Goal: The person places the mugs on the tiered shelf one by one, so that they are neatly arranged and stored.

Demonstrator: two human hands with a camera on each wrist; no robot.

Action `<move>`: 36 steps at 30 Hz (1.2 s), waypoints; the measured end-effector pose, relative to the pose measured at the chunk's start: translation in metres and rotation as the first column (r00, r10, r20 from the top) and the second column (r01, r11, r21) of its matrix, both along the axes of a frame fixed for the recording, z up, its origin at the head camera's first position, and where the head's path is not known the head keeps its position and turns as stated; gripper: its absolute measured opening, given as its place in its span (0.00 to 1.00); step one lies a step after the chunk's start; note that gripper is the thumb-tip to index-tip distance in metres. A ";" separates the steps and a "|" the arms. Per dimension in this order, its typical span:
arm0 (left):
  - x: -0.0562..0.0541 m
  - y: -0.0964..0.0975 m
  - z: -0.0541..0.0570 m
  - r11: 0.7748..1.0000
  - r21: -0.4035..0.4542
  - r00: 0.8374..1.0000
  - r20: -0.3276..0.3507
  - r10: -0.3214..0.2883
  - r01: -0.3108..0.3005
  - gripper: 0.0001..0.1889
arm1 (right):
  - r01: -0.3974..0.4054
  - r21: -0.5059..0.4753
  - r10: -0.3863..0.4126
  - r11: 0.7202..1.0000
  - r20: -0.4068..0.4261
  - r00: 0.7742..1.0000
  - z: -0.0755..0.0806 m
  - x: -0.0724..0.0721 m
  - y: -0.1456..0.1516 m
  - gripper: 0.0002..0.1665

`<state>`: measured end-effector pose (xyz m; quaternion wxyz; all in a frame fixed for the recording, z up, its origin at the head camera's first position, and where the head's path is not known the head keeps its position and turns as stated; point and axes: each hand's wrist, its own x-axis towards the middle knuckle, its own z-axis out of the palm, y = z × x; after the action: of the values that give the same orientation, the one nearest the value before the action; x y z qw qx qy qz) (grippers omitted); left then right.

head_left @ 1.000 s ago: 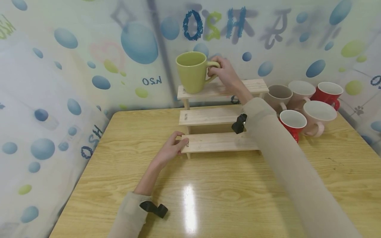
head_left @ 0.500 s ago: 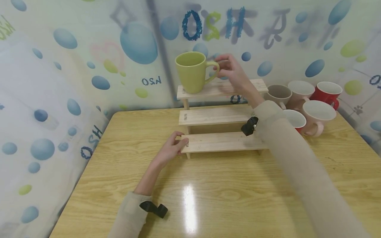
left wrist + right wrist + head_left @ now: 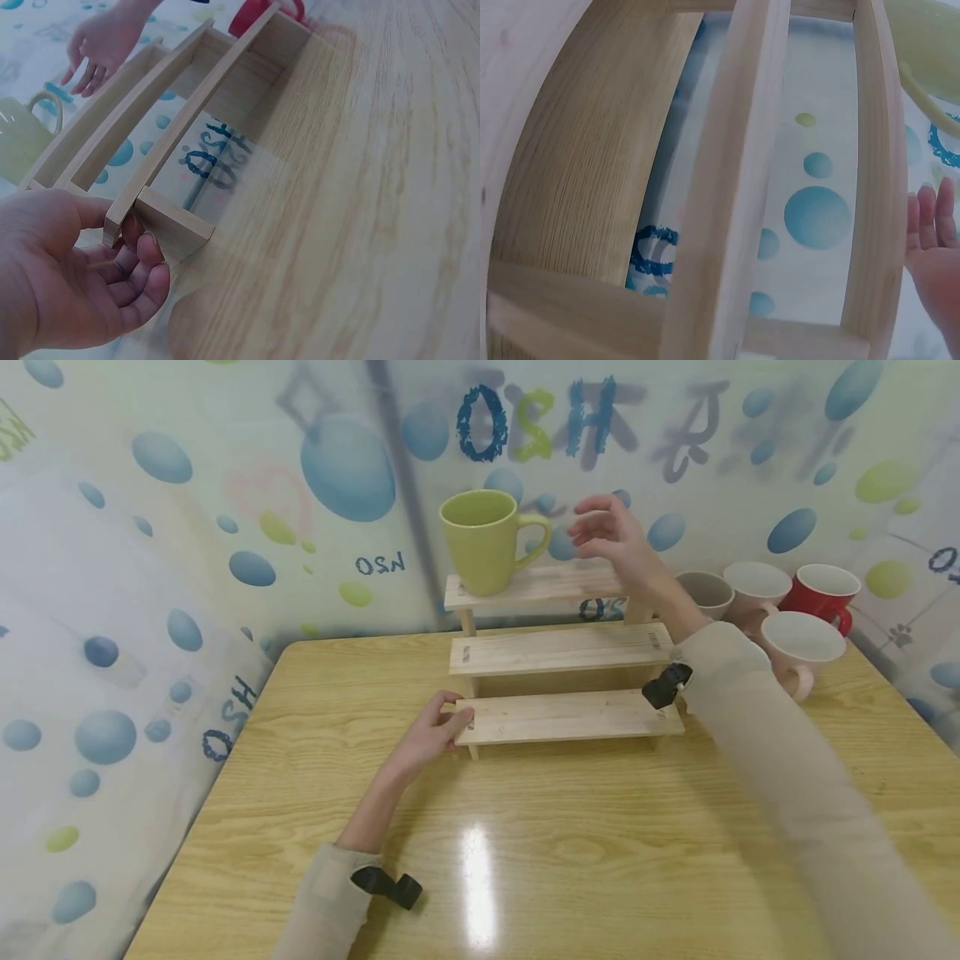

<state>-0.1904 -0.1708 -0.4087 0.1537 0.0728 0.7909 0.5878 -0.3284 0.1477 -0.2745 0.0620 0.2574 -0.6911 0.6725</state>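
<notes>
A three-step wooden rack (image 3: 570, 717) stands on the table. On the left end of its top step sits a yellow-green mug (image 3: 483, 547), upright, its handle toward the right. My left hand (image 3: 427, 735) pinches the left end of the lowest step, thumb on top and fingers beneath; the left wrist view shows the fingers curled under the board (image 3: 187, 120). My right hand (image 3: 618, 539) is in the air above the top step's right part, apart from the mug handle, fingers loosely bent and holding nothing. In the right wrist view, that hand (image 3: 937, 240) shows beyond the rack's edge.
Right of the rack stand several mugs: a grey-brown one (image 3: 705, 593), a pale pink one (image 3: 757, 585), a red one (image 3: 823, 593) and a larger pink one (image 3: 802, 639). My right forearm hides part of this group. A patterned wall sheet (image 3: 337, 568) hangs behind the table.
My right hand has let go of the mug handle and moved away to the right. The yellow-green mug stays on the top step. My left hand keeps its hold on the rack.
</notes>
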 end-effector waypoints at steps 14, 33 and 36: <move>0.000 0.000 0.001 1.000 0.018 1.000 0.002 -0.008 0.008 0.24 | 0.039 -0.078 -0.042 0.996 -0.035 0.998 -0.003 0.012 0.043 0.21; -0.001 -0.001 -0.001 1.000 0.014 1.000 -0.002 -0.007 0.007 0.23 | 0.202 0.009 -0.202 0.979 0.000 0.979 -0.008 0.048 0.126 0.20; -0.001 -0.001 -0.001 1.000 0.017 1.000 -0.003 -0.005 0.005 0.23 | 0.177 -0.055 -0.178 0.983 -0.013 0.984 -0.010 0.050 0.140 0.19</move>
<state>-0.1914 -0.1714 -0.4093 0.1535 0.0768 0.7858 0.5942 -0.2788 0.2876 -0.2845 0.1349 0.1991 -0.6925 0.6802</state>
